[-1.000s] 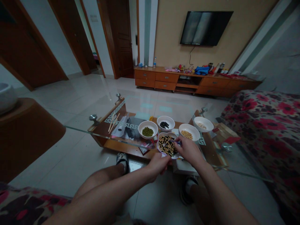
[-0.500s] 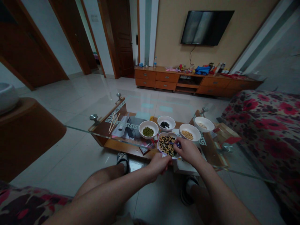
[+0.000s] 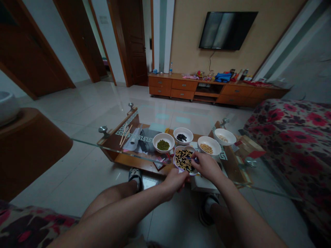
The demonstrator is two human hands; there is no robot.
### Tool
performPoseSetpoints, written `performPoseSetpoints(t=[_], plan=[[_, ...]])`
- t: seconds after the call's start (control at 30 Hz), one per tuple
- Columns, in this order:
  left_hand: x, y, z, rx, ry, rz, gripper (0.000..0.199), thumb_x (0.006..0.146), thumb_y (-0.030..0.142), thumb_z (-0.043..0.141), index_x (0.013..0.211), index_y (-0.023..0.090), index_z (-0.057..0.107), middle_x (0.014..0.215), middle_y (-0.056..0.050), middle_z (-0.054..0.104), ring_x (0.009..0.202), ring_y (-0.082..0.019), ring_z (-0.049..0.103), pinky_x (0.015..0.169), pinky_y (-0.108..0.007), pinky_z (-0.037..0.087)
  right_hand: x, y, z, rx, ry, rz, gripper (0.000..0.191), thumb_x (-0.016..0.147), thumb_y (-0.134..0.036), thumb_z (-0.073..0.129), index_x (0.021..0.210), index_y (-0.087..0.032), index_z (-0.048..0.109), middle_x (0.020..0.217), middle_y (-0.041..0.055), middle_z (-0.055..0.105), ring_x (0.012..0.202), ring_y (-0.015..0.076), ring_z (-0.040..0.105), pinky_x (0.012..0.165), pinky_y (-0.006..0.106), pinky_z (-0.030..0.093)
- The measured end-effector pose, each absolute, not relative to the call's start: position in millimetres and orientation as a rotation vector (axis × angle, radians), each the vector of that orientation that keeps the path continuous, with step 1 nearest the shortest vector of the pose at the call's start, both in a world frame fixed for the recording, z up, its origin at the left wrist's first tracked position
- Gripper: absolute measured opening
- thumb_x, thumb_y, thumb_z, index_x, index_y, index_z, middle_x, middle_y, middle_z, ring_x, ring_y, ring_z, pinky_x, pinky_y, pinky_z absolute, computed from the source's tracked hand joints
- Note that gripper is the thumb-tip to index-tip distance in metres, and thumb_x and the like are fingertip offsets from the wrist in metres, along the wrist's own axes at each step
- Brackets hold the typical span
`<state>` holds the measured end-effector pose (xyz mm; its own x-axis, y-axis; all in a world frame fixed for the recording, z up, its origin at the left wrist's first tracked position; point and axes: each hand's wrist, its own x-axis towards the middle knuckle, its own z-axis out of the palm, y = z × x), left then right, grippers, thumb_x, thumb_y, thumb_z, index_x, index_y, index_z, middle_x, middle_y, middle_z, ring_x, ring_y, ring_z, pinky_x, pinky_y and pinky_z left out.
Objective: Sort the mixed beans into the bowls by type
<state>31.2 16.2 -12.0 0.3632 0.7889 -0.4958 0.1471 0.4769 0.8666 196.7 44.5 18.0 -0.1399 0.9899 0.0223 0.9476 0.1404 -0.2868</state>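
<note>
My left hand (image 3: 178,181) grips the near rim of a scalloped dish (image 3: 176,162) of mixed black and tan beans at the glass table's front edge. In my right hand (image 3: 203,164) is a thin dark blue utensil (image 3: 192,159), its tip among the beans; its shape is hard to make out. Behind the dish stand white bowls: one with green beans (image 3: 163,145), one with black beans (image 3: 181,137), one with tan beans (image 3: 206,148) and, farthest right, one with pale pieces (image 3: 222,138).
Chopsticks (image 3: 125,135) lie on the left of the glass table (image 3: 90,142). A cardboard box (image 3: 247,146) is at the right, near a flowered sofa (image 3: 294,127). Beyond are a low cabinet (image 3: 183,84) and a wall television (image 3: 227,30).
My right hand and the blue utensil have shifted very slightly over the beans. My left hand keeps its hold on the dish.
</note>
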Motion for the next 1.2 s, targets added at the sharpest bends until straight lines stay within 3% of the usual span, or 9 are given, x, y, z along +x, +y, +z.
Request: performPoseSetpoints(t=[0.5,0.9,1.2], plan=[[30,14,-14,1.027,1.110,0.532,0.020,0.080,0.028,0.047,0.063,0.018,0.052,0.044,0.004,0.039,0.036,-0.008,0.032,0.035,-0.019,0.021,202,43,23,-1.852,-2.158,0.310,0.020,0.085,-0.034,0.048,0.088,-0.021,0.063,0.081,0.0050,0.068,0.073,0.0173,0.061,0.061,0.025,0.035],[31,17,-20,1.010,1.117,0.522,0.016,0.077,0.027,0.049,0.064,0.018,0.052,0.045,0.005,0.040,0.036,-0.008,0.031,0.033,-0.019,0.020,232,40,43,-2.285,-1.518,-0.220,0.032,0.085,-0.042,0.046,0.094,-0.020,0.067,0.075,0.0095,0.068,0.067,0.0224,0.062,0.055,0.028,0.034],[31,16,-14,1.004,1.127,0.519,0.015,0.077,0.025,0.048,0.064,0.018,0.051,0.045,0.004,0.040,0.036,-0.008,0.032,0.033,-0.019,0.020,231,40,43,-2.316,-1.485,-0.196,0.035,0.087,-0.044,0.044,0.099,-0.020,0.067,0.077,0.0107,0.069,0.070,0.0239,0.063,0.058,0.029,0.037]])
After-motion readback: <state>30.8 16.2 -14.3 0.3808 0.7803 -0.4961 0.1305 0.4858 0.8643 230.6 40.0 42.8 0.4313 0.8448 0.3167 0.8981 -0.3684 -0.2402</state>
